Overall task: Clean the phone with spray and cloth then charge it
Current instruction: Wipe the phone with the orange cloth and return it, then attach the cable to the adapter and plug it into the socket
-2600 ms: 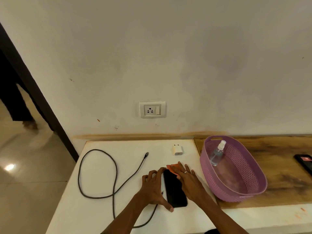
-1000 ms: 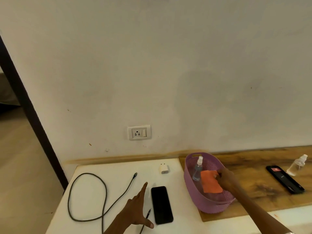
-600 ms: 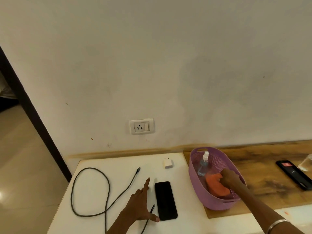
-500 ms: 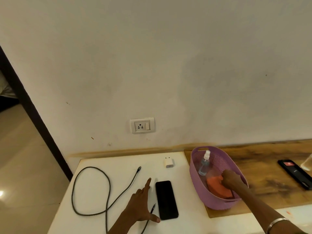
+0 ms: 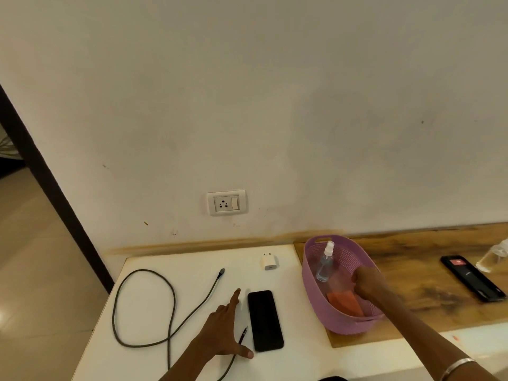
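A black phone (image 5: pixel 265 320) lies screen up on the white table (image 5: pixel 178 261). My left hand (image 5: pixel 222 334) rests flat just left of it, fingers apart, thumb near its lower corner, over one end of the dark charging cable (image 5: pixel 143 306). My right hand (image 5: pixel 365 283) is inside the purple basket (image 5: pixel 316 303), fingers curled at the far corner of the orange cloth (image 5: pixel 345 302) lying on the basket floor; a grip cannot be confirmed. A clear spray bottle (image 5: pixel 324 264) leans in the basket's far end. A white charger adapter (image 5: pixel 269 262) sits near the wall.
A wall socket (image 5: pixel 226 202) is above the table's back edge. The basket stands on a wooden board (image 5: pixel 426 270), which also carries a second black phone (image 5: pixel 472 277) and another clear bottle (image 5: pixel 494 257) at the right edge. A dark door frame stands left.
My right hand carried the orange cloth from the phone into the basket and lowered it to the floor. My left hand let go of the phone and lies flat beside it.
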A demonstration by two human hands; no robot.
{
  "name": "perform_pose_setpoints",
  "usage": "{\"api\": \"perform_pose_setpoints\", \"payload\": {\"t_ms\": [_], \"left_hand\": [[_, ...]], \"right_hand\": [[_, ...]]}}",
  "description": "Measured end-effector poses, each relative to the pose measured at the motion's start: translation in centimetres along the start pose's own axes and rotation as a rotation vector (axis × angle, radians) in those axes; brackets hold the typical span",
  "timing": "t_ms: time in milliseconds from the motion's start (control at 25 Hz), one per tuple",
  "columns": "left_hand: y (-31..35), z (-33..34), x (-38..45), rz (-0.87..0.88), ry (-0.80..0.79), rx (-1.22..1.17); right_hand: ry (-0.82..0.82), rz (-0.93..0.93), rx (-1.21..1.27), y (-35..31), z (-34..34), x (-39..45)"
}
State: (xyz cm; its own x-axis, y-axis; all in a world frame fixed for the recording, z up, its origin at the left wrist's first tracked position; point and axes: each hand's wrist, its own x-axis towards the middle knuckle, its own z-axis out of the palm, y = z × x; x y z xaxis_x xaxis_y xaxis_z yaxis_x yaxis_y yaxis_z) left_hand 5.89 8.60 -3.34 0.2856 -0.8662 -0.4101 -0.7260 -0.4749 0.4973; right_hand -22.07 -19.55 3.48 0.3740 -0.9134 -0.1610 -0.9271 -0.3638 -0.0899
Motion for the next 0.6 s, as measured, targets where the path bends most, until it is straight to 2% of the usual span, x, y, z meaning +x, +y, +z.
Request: {"api": "perform_pose_setpoints", "payload": {"t_ms": [160, 280, 520, 600], "left_hand": [[-0.3, 0.1, -1.4, 0.002, 0.009, -0.125], [-1.2, 0.2, -2.7, -0.01, 0.081, -0.183], [-3.7, -2.0, -5.2, -0.041, 0.283, -0.119], [-4.4, -3.2, -5.7, -0.04, 0.342, -0.096]], "right_hand": [[0.075, -0.039, 0.036, -0.4, -2.0, -1.4], [0.163, -0.055, 0.059, -1.6, -3.6, -2.6], [0.233, -0.189, 0.102, -8.1, -7.7, -5.0], [0.234, -0.227, 0.224, -10.5, -7.8, -5.2]]}}
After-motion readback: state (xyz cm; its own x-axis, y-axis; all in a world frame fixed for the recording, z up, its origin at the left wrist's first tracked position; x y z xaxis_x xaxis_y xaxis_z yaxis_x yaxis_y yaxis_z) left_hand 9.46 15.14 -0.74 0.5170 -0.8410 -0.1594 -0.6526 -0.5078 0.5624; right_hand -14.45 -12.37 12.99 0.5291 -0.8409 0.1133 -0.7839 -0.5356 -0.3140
